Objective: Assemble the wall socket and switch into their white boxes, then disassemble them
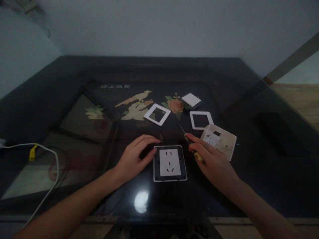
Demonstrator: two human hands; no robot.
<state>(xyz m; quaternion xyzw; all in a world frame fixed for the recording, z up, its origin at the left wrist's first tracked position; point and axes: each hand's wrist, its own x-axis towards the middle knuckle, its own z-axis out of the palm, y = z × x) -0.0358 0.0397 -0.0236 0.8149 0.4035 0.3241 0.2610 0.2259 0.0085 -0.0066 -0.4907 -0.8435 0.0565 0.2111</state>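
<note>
A wall socket (170, 162) with a white face and dark surround lies face up in front of me. My left hand (139, 154) is at its upper left corner, thumb and fingers apart, with nothing visible between them. By its fingertips are a few small screws (161, 137) on the table. My right hand (211, 161) is wrapped round the yellow and black handle of a screwdriver (198, 156), whose thin shaft points up and left, away from the socket. Just beyond that hand sits an open white back box (230, 141), partly hidden by it.
Two white cover frames (151, 116) (198, 113) lie beyond the hands. A square white switch module (191, 99) rests farther back. At left, a white cable (56, 166) with a yellow tag (32, 153) crosses the glossy dark table (82, 196). A wall stands behind.
</note>
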